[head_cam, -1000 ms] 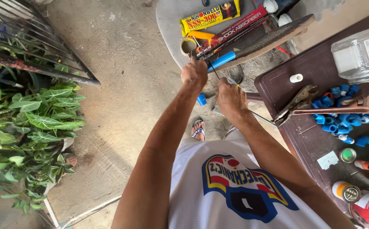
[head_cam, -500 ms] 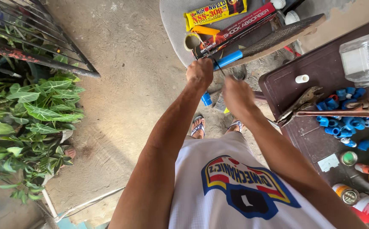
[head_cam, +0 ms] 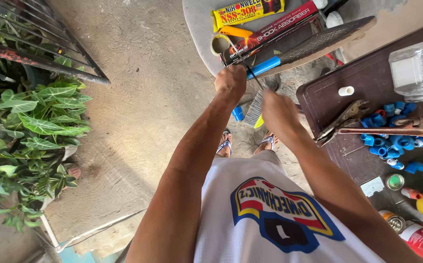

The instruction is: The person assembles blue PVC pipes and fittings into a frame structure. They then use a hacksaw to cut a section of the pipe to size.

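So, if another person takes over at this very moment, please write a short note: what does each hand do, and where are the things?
Left hand: closed in a fist on a thin dark rod, held above the ground.
Right hand: close beside it, near the rod's lower end; whether it grips anything cannot be told.
Things: round grey tabletop ahead carries a yellow box, a red box and a blue-handled tool. Brown table on the right holds blue pipe fittings and a pipe wrench.
Done and left: cannot be told.
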